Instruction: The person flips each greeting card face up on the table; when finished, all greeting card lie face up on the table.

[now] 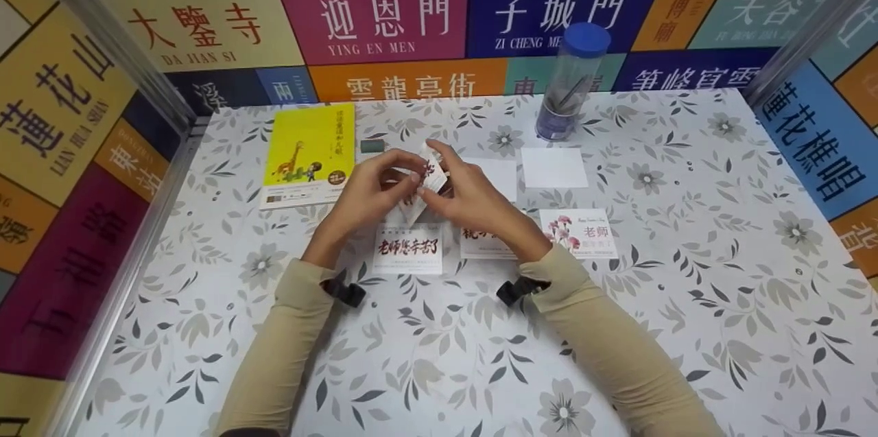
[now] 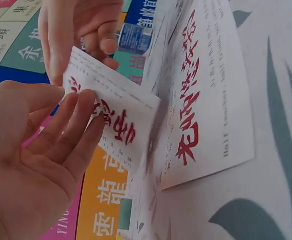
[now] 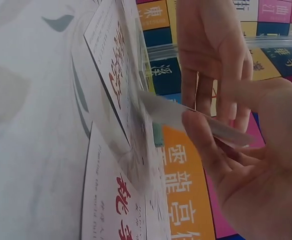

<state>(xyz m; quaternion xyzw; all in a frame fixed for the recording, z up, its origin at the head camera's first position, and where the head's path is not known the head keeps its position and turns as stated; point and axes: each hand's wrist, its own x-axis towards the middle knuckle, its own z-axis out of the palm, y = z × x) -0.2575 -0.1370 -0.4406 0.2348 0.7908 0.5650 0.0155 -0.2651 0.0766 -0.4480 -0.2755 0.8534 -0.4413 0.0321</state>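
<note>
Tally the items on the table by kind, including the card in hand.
Printed cards: 4, one held by the left hand and right hand, three lying flat
Blank white sheets: 2
Yellow book: 1
Blue-capped clear tube: 1
Small grey block: 1
Total: 9

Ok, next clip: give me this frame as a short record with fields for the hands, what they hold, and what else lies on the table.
left hand: pinches the held card
right hand: grips the same card from the other side
held card: white, red calligraphy, lifted off the table
cards on table: calligraphy card, flower card
blank sheet: white, behind the hands
yellow book: flat, back left
blue-lidded tube: upright, at the back
surface: floral tablecloth
</note>
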